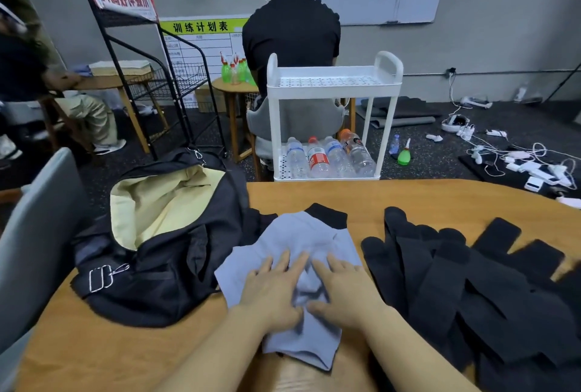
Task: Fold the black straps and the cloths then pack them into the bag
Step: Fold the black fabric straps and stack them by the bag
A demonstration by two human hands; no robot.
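A pale blue cloth [301, 234] lies rumpled on the wooden table [424, 199] in front of me, its near corner hanging over the edge. My left hand [273, 291] and my right hand [342, 291] press flat on it side by side, fingers straight. A black strap end [328, 215] sticks out from under the cloth's far side. A pile of black straps [471, 281] spreads over the table's right part. The black bag [157, 266] sits at the left, unzipped, showing its cream lining [157, 212].
A grey chair back [34, 234] stands left of the bag. Beyond the table is a white cart [333, 83] with bottles, a seated person [292, 45], a black wire rack [151, 77], and cables and devices on the floor at right.
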